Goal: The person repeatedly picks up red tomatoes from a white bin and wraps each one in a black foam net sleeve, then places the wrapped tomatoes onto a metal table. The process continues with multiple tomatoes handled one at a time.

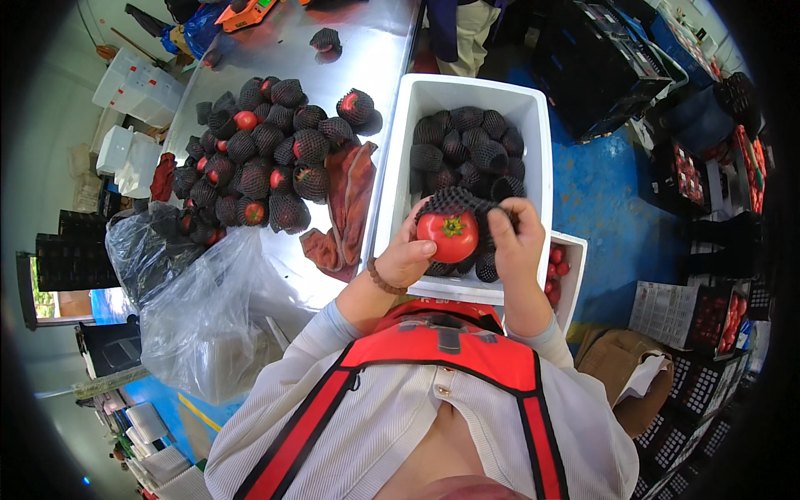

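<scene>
My left hand (406, 250), with a beaded bracelet at its wrist, holds a red tomato (447, 237), its green calyx facing up. A black foam net sleeve (459, 199) lies around the tomato's far side. The fingers of my right hand (517, 232) pinch the sleeve's right end. Both hands are over a white foam box (544, 156) that holds many net-sleeved fruits (465, 144). Left of the box, a heap of tomatoes in black nets (256, 150) rests on a shiny metal table (369, 56), with a reddish cloth (344, 200) beside it.
Clear plastic bags (206, 312) hang over the table's near left edge. An orange scale (245, 14) stands at the far end. A second white box (578, 262) with tomatoes sits to the right, partly hidden. Another person's legs (470, 37) are beyond the box. Black crates (694, 381) stand at right.
</scene>
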`<state>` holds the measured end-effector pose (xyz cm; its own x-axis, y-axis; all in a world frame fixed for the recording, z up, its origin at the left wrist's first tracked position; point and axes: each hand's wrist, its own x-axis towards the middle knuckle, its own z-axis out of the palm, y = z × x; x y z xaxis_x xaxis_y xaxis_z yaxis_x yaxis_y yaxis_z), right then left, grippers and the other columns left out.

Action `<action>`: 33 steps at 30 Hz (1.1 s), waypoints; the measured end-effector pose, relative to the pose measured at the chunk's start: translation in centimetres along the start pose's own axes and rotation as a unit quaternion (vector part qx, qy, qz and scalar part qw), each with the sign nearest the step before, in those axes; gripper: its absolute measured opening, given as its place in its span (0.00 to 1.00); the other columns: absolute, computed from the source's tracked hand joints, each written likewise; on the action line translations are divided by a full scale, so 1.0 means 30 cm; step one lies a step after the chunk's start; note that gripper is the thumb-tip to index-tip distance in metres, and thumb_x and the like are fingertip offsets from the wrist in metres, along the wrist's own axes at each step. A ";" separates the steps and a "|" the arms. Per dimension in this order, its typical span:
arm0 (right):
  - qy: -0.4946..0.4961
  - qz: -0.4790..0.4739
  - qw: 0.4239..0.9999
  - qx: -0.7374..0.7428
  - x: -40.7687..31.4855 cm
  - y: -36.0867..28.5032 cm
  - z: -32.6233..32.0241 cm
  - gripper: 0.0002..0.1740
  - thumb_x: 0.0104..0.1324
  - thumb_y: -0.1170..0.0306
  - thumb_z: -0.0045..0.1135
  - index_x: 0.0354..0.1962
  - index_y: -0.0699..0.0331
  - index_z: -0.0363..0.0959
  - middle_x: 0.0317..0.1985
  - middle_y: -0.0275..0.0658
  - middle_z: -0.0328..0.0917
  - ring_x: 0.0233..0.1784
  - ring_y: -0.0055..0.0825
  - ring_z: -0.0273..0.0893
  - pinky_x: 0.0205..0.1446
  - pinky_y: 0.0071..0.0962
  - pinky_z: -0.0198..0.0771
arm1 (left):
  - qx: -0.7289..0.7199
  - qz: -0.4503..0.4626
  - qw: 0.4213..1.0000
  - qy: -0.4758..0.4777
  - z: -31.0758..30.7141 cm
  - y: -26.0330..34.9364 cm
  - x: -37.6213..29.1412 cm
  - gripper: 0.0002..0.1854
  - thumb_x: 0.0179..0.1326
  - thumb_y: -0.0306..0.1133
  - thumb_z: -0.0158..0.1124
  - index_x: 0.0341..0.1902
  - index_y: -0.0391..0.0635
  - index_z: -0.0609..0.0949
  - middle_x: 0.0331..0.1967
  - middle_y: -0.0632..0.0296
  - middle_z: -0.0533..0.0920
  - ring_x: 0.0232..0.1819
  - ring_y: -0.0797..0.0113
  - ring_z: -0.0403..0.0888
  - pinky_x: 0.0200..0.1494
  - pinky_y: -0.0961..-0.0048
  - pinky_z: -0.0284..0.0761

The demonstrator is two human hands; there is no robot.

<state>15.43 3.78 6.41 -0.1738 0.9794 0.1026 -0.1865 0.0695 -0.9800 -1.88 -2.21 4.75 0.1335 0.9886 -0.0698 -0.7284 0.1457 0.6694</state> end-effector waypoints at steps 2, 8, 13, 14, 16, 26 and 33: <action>-0.023 -0.100 0.985 -0.138 -0.009 -0.055 0.045 0.07 0.62 0.72 0.62 0.35 0.66 0.74 0.28 0.29 0.74 0.29 0.14 0.67 0.34 0.16 0.65 | 0.018 0.015 1.000 0.009 0.005 0.017 0.005 0.47 0.46 0.33 0.75 0.69 0.43 0.59 0.61 0.58 0.71 0.64 0.65 0.70 0.67 0.65 0.64; -0.007 0.003 0.991 -0.133 0.057 0.026 0.027 0.05 0.61 0.76 0.58 0.34 0.68 0.74 0.25 0.35 0.76 0.30 0.18 0.72 0.36 0.21 0.69 | 0.057 -0.034 0.998 0.010 0.001 0.052 0.001 0.45 0.47 0.29 0.74 0.68 0.44 0.60 0.58 0.60 0.72 0.60 0.69 0.71 0.63 0.70 0.67; -0.019 -0.247 0.928 -0.278 0.023 0.006 0.071 0.10 0.56 0.76 0.64 0.37 0.67 0.78 0.30 0.42 0.76 0.31 0.39 0.75 0.36 0.30 0.72 | 0.264 0.081 0.951 0.140 -0.028 0.010 0.059 0.39 0.50 0.30 0.75 0.63 0.42 0.64 0.52 0.61 0.73 0.54 0.70 0.73 0.59 0.71 0.70; -0.023 -0.241 0.921 -0.306 0.016 0.022 0.077 0.13 0.55 0.76 0.65 0.40 0.66 0.78 0.38 0.44 0.76 0.37 0.39 0.75 0.40 0.32 0.72 | 0.262 0.096 0.947 0.158 -0.038 0.010 0.074 0.35 0.53 0.31 0.73 0.62 0.41 0.66 0.51 0.61 0.74 0.53 0.71 0.73 0.57 0.73 0.71; -0.059 -0.231 0.918 -0.317 0.013 0.030 0.087 0.28 0.55 0.71 0.67 0.53 0.70 0.70 0.49 0.48 0.73 0.50 0.44 0.73 0.54 0.33 0.70 | 0.254 0.119 0.940 0.197 -0.047 0.011 0.083 0.28 0.59 0.33 0.69 0.59 0.40 0.69 0.49 0.62 0.75 0.50 0.72 0.74 0.55 0.75 0.72; -0.089 0.270 0.887 0.364 0.077 0.044 0.039 0.33 0.63 0.52 0.60 0.58 0.65 0.66 0.53 0.40 0.74 0.57 0.30 0.73 0.63 0.33 0.68 | 0.154 0.057 0.968 0.188 -0.013 0.043 0.075 0.06 0.69 0.32 0.56 0.41 0.43 0.77 0.31 0.73 0.78 0.31 0.84 0.74 0.32 0.85 0.69; -0.181 0.115 0.976 0.047 0.108 0.031 -0.041 0.36 0.59 0.57 0.65 0.59 0.67 0.66 0.51 0.41 0.75 0.55 0.32 0.73 0.62 0.30 0.66 | 0.315 0.070 0.946 0.032 -0.008 0.072 0.060 0.31 0.53 0.24 0.68 0.62 0.45 0.67 0.58 0.58 0.69 0.54 0.70 0.72 0.54 0.74 0.72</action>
<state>15.88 7.23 5.64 -0.5482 0.8349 -0.0487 -0.1873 -0.1794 -0.9658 -3.37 -0.10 5.91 0.0093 0.9997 0.0206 -0.1878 -0.0185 0.9820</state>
